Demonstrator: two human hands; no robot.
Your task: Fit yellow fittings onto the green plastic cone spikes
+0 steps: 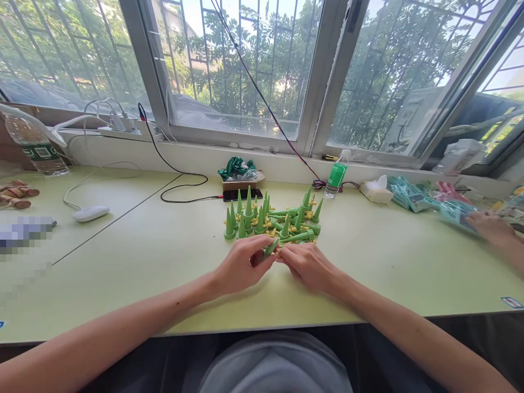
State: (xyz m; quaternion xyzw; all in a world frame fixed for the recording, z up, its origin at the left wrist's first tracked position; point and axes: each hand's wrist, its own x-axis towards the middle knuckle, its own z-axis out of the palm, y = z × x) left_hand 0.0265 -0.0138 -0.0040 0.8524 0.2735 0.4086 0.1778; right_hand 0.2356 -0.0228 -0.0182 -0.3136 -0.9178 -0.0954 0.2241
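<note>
My left hand [239,266] is closed around a green cone-shaped plastic spike [270,249], held tilted just above the table near its front. Against the spike's end, the fingers of my right hand [310,266] are pinched together; what they grip is mostly hidden, though a small pale bit shows between the hands. Just beyond both hands is a cluster of similar green spikes [248,210], several upright on their ribbed bases. Others lie on their sides, such as one green spike [301,236] at the right. Small yellow plastic pieces [267,222] are scattered among them.
Behind the cluster lie a phone [250,195] on a black cable and a small box [239,184]. A water bottle [336,176] and tissue pack [375,190] stand right of them. Another person's hand [491,226] touches plastic bags [454,210] at far right. A white mouse-like device [91,213] lies left.
</note>
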